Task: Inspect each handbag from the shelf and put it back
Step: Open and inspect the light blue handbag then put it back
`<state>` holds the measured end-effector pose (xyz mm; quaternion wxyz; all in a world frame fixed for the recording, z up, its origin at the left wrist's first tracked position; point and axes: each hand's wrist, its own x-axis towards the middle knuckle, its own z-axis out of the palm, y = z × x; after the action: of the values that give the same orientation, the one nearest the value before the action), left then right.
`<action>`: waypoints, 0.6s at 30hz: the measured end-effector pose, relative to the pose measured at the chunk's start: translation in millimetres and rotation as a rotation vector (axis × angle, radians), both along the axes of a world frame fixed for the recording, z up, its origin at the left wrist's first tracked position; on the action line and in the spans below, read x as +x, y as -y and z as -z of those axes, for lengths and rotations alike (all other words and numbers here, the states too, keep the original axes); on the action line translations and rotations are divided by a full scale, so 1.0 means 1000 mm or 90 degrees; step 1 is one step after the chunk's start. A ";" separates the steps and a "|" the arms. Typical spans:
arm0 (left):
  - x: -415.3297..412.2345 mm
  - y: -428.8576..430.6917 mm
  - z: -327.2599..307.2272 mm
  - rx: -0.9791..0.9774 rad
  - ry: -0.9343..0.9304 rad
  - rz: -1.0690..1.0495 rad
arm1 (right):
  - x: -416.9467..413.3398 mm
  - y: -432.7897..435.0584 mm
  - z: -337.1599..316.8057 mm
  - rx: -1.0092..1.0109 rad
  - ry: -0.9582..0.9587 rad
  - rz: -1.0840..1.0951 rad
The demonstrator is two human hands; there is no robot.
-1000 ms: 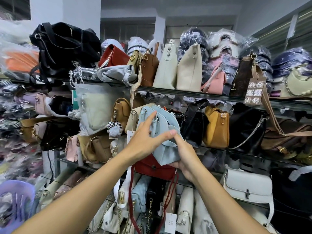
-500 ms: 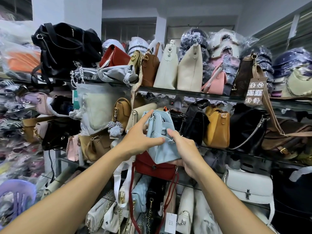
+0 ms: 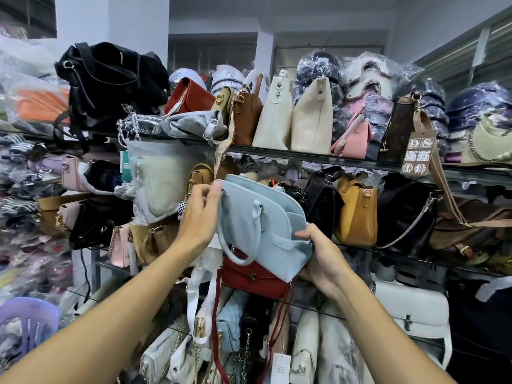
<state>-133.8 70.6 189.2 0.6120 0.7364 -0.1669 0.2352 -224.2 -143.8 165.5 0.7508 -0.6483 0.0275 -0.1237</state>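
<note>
Blue handbag (image 3: 266, 225) held in both hands, in front of the shelf (image 3: 304, 156).
Left hand (image 3: 199, 214) pinches the bag's upper-left edge between thumb and fingers; right hand (image 3: 324, 259) curls round the lower-right corner from below. Bag tilted, handle loop hanging down, just above a red bag (image 3: 249, 275) and left of a mustard bag (image 3: 357, 212).

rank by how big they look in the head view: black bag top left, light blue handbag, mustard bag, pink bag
1. black bag and light blue handbag: about alike, and the blue one is nearer the camera
2. mustard bag
3. pink bag
</note>
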 end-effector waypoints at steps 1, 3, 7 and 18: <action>-0.003 -0.002 -0.002 0.003 -0.016 -0.043 | 0.000 0.002 0.001 0.000 0.008 -0.013; 0.008 -0.008 -0.002 -0.004 -0.093 -0.074 | 0.000 0.006 0.002 0.008 0.027 -0.039; 0.012 -0.019 -0.005 -0.234 -0.324 0.113 | 0.002 0.015 0.008 0.011 0.097 -0.068; -0.009 -0.030 0.007 -0.334 -0.356 0.452 | 0.007 0.035 0.016 0.140 0.117 -0.009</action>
<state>-142.4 100.9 182.0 0.8394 0.4906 -0.1719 -0.1588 -217.1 -178.9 149.3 0.8176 -0.5482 -0.0327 -0.1732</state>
